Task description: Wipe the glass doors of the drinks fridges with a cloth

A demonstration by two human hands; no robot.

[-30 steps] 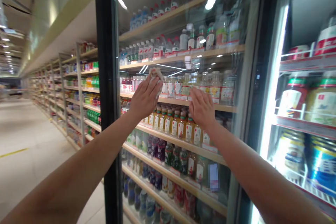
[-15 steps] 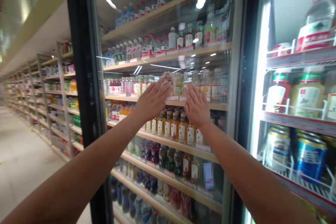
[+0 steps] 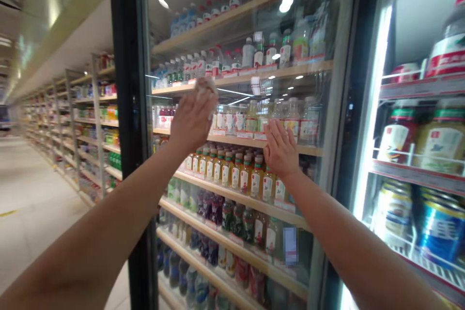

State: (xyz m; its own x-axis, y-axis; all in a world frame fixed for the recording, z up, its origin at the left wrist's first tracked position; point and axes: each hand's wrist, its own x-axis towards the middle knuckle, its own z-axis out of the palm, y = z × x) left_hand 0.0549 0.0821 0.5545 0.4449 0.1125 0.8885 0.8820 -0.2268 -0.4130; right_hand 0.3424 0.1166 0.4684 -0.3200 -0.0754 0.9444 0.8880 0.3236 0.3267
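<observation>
Pinning cloth [image 3: 203, 85] to upright glass door [image 3: 232, 232], left hand [image 3: 192, 118] points up.

hands: two, a left hand [image 3: 192, 118] and a right hand [image 3: 279, 150]
cloth [image 3: 205, 85]: one
glass door [image 3: 127, 106]: one
wooden shelves [image 3: 290, 70] behind the glass: at least five
wire shelves [image 3: 417, 88] in the lit cooler: three
bottles: too many to count

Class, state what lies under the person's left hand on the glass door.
Under the left hand, a crumpled pale cloth peeks out at the top, pressed against the glass door. The palm covers the rest of the cloth and whatever stands behind that patch of glass.
</observation>
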